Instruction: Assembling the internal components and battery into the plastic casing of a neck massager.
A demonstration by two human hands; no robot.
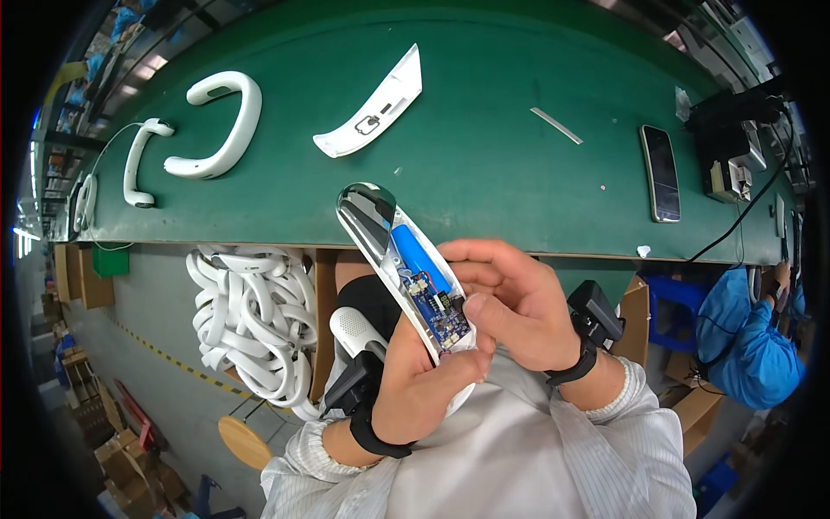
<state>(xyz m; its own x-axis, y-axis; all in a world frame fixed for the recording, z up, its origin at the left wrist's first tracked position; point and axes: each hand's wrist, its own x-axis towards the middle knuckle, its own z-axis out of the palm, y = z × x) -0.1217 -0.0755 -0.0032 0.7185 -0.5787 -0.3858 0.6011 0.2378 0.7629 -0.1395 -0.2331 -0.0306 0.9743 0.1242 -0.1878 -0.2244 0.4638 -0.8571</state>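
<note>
An open white curved housing [368, 243], probably half of a neckband device, is held tilted in front of me, past the table's front edge. Inside it are a blue cylindrical battery [418, 259], a blue circuit board [443, 322] and thin coloured wires. A glossy dark cover [368, 208] sits at its far end. My left hand [424, 381] is closed around the near end, thumb across the rim. Closed at the right edge, my right hand [517, 298] has its thumb by the board's connectors; its fingertips are partly hidden behind the edge.
On the green table [484, 112] lie a white curved shell [372, 121], white neckbands [246, 130], a thin strip [556, 125] and a phone [661, 173]. Many white neckbands [251, 320] are heaped at lower left. A person in blue [752, 346] works at far right.
</note>
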